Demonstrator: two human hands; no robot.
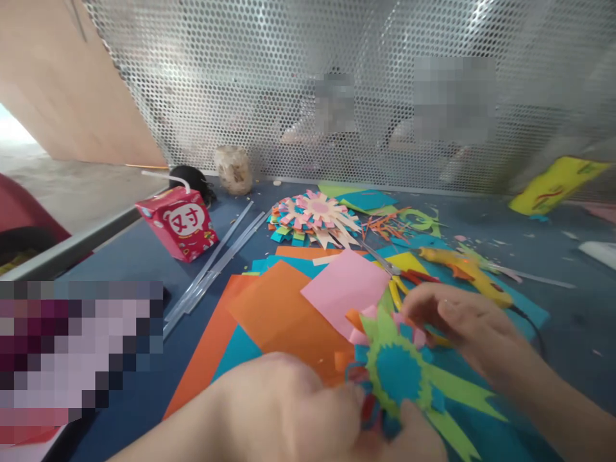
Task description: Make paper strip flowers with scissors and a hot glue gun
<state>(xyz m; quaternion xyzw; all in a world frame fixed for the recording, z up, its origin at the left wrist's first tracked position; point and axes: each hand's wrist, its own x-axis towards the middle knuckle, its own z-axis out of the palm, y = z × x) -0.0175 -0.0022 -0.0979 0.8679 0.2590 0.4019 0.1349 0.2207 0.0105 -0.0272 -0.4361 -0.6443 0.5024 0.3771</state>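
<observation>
A layered paper rosette (400,372) with a blue centre, a green fringed ring, pink, orange and blue loops and green forked tails is tilted toward me. My left hand (308,404) is closed on its lower left edge, the thumb on its front. Some red and blue loops beside those fingers are blurred. My right hand (457,314) is curved at the rosette's upper right, its thumb apart from the bent fingers. Whether those fingertips touch the loops, I cannot tell. Scissors with yellow and red handles (395,289) lie just behind, and a yellow hot glue gun (466,273) is beyond my right hand.
Orange sheets (274,301) and a pink sheet (349,289) cover the middle. Finished rosettes (315,215) are piled behind them. Clear glue sticks (216,276), a red drink carton (180,224) and a jar (233,170) are leftward. A perforated metal panel (269,83) borders the back.
</observation>
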